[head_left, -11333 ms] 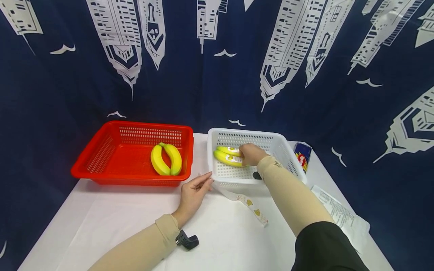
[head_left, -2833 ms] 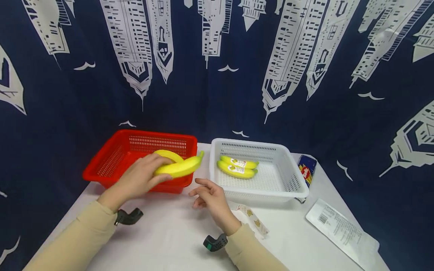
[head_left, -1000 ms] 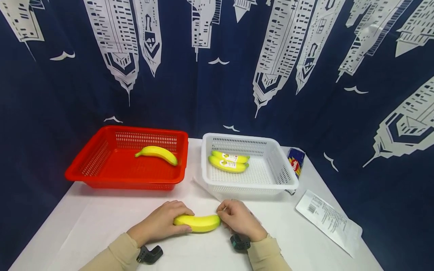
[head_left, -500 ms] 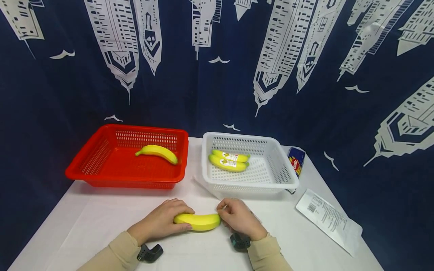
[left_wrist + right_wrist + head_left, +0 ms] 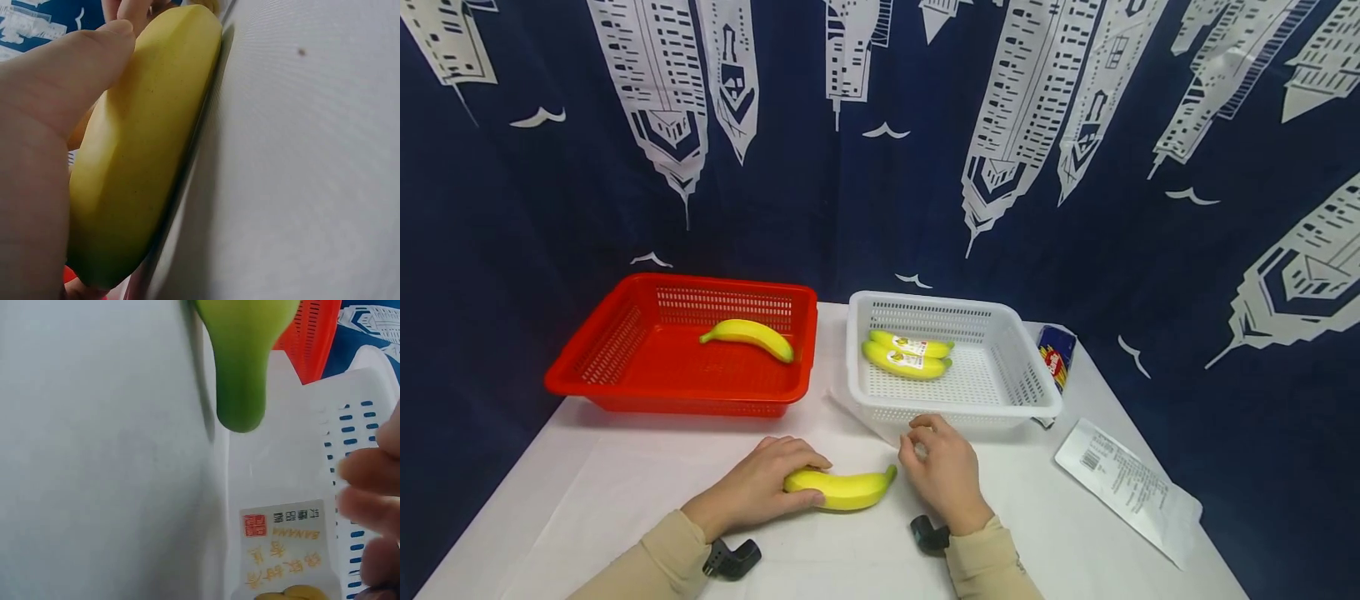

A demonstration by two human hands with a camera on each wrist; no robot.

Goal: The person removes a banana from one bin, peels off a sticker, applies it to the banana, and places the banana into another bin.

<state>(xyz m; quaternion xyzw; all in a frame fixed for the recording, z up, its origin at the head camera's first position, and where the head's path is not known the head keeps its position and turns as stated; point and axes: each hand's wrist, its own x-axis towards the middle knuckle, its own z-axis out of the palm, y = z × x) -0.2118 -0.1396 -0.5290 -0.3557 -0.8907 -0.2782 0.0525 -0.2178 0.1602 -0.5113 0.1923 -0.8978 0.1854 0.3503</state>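
Note:
My left hand grips one end of a yellow banana lying on the white table, thumb in front and fingers behind. The banana's green stem points right, and no label shows on its visible side. Just right of the stem, my right hand is raised near the white basket's front, fingers loosely bent with nothing visible between them. Beneath it lies a strip of banana stickers, mostly hidden by this hand in the head view. Two labelled bananas lie side by side in the white basket.
At the left stands a red basket with one unlabelled banana in it. A blue packet sits beside the white basket. Farther right lies a silver-white printed pouch. Dark blue patterned cloth hangs behind the table.
The second banana from the red basket came to the table in my left hand. My right hand has left the stem end, moving up and right; the left hand stays still.

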